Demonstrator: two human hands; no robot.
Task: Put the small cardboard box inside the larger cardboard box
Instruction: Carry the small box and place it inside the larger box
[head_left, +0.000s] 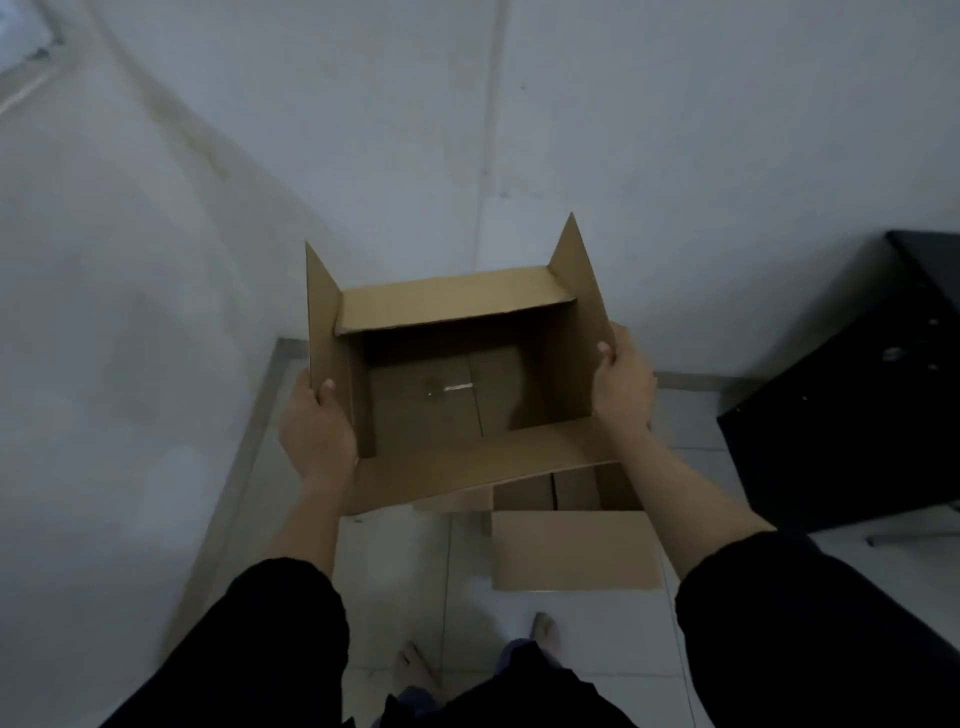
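Observation:
I hold an open brown cardboard box (457, 306) above the floor, flaps spread and side flaps pointing up. Its inside is empty, with a strip of tape on the bottom seam. My left hand (317, 431) grips its left wall, thumb inside. My right hand (623, 389) grips the right wall the same way. Under it on the floor stands a second cardboard box (571, 493), mostly hidden by the held one, its near flap (571, 551) folded out toward me. Which box is bigger I cannot tell.
I stand in a room corner, with grey walls (208, 260) close on the left and ahead. A black cabinet (857, 389) stands at the right. My bare feet (415, 670) are on the pale tiled floor (405, 571) just behind the boxes.

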